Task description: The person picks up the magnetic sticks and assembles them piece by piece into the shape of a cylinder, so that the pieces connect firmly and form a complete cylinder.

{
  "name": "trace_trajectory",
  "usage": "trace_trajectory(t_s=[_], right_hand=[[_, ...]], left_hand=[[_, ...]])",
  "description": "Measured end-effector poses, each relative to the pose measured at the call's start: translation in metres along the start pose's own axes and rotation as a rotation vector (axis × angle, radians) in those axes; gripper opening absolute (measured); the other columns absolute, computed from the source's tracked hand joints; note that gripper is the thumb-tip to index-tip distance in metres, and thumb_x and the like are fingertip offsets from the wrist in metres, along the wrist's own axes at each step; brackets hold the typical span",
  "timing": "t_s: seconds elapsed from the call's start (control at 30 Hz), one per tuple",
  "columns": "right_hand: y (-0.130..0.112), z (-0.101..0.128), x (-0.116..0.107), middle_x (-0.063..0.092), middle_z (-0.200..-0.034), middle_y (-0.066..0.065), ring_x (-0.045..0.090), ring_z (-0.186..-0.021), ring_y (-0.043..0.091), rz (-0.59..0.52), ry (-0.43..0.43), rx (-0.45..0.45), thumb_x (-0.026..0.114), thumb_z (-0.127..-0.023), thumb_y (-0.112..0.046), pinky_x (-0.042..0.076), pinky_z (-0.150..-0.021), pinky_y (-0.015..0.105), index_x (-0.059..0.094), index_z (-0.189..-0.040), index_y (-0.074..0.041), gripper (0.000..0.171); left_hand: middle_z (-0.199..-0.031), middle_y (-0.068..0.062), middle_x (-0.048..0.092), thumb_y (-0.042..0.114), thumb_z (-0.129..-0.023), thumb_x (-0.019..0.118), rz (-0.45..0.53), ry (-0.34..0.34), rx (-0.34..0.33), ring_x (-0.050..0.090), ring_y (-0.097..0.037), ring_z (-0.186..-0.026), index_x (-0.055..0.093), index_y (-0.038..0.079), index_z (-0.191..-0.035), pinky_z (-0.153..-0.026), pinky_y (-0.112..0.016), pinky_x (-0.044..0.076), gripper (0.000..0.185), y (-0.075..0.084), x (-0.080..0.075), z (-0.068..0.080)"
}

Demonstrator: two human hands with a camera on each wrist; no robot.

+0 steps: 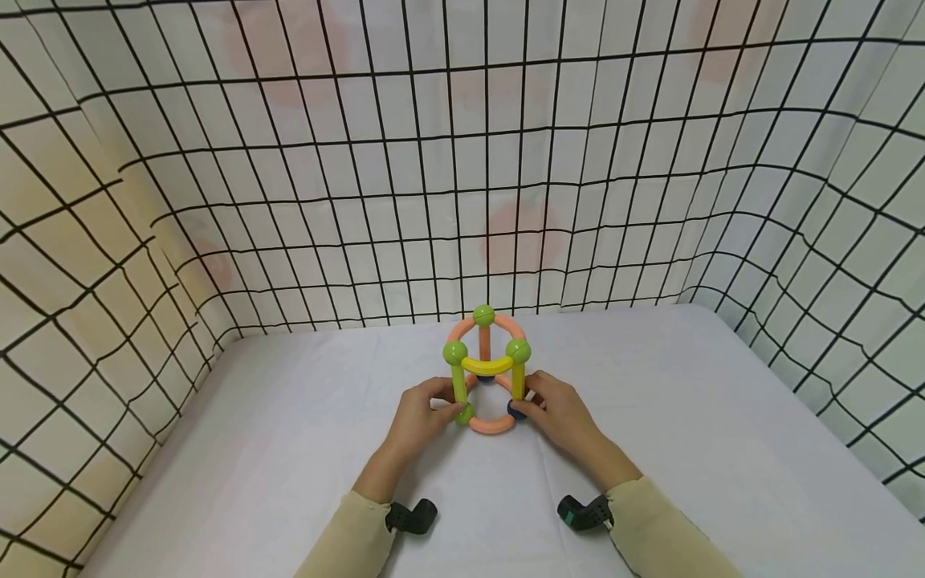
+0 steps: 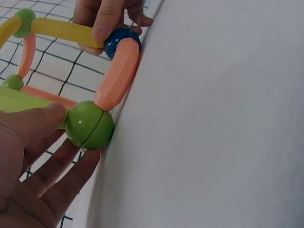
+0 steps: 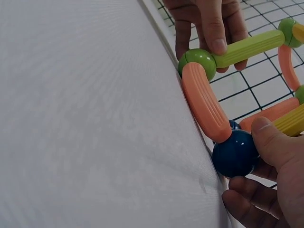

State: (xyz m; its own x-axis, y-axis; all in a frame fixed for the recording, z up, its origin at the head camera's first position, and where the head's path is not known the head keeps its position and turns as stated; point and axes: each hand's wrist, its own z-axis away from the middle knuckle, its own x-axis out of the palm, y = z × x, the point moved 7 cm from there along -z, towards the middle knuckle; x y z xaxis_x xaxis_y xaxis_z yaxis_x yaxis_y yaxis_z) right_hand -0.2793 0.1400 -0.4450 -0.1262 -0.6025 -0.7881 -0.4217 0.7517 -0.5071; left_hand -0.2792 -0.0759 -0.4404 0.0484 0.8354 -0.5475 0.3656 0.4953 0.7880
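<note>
A toy frame of rods and balls stands on the white-covered table. Three green balls, one at the back (image 1: 483, 315), join two curved orange rods and a curved yellow rod (image 1: 487, 367) as its upper ring. Curved orange rods, one in front (image 1: 492, 425), form the lower ring. My left hand (image 1: 417, 416) pinches the upright light green rod (image 1: 458, 384) just above the lower green ball (image 2: 89, 125). Opposite, my right hand (image 1: 567, 413) pinches the upright yellow rod (image 1: 518, 382) beside the dark blue ball (image 3: 235, 153). An orange upright (image 1: 484, 343) and another blue ball are behind.
White panels with a black grid (image 1: 405, 160) enclose the table's back and both sides. The white cloth (image 1: 289, 449) spreads around the toy. A black wrist device (image 1: 412, 517) sits at the left cuff, and another (image 1: 584, 512) at the right.
</note>
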Motion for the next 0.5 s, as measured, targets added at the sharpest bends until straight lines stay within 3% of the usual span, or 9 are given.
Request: trace_trajectory(t_s=[0.5], right_hand=[[0.0046, 0.0031, 0.0026, 0.067, -0.101, 0.000, 0.062, -0.079, 0.009, -0.044, -0.003, 0.032, 0.076, -0.089, -0.027, 0.053, -0.070, 0.024, 0.067, -0.110, -0.011, 0.028]], left_hand=[[-0.098, -0.003, 0.072, 0.011, -0.086, 0.078, -0.006, -0.011, -0.029, 0.067, -0.017, -0.097, 0.072, 0.012, -0.110, -0.081, -0.029, 0.057, 0.025, -0.0049, 0.0033, 0.0019]])
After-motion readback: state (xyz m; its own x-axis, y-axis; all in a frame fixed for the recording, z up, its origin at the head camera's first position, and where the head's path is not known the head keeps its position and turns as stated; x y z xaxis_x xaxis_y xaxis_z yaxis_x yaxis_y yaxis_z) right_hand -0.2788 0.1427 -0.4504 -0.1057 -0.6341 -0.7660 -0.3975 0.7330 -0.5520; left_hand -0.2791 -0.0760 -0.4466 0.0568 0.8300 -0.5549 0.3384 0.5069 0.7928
